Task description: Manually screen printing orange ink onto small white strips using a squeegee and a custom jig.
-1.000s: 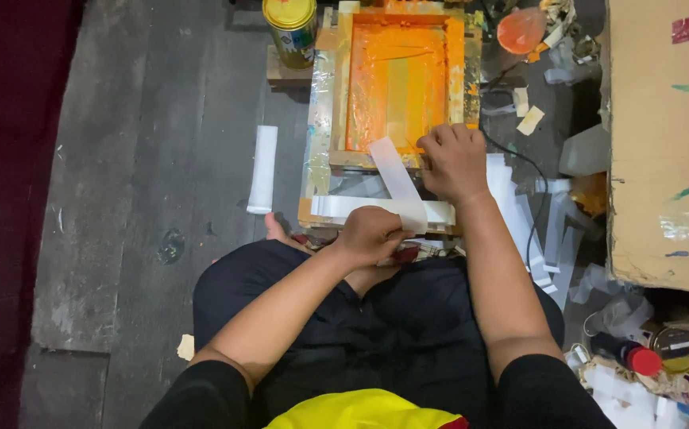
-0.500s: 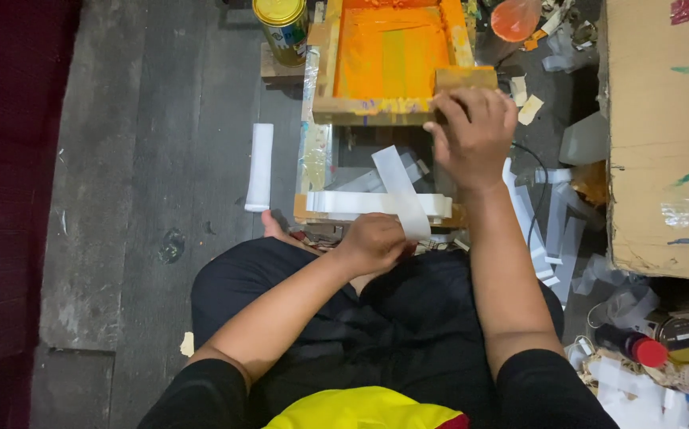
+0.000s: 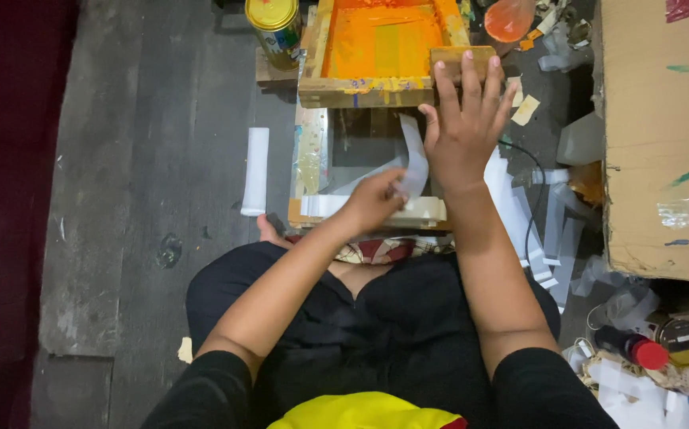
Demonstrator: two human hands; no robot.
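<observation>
Left of the wooden printing base [image 3: 312, 159] the dark floor [image 3: 146, 159] lies open, broken only by a white roll [image 3: 255, 171] lying just beside the base. Ahead, the raised orange screen frame [image 3: 380, 48] blocks the way forward, with a yellow-lidded can [image 3: 274, 28] at its left corner. The right side is crowded: loose white strips [image 3: 547, 230] on the floor, a large cardboard box [image 3: 662, 135] walling it off, and paint bottles and tins [image 3: 654, 345] near the right knee
</observation>
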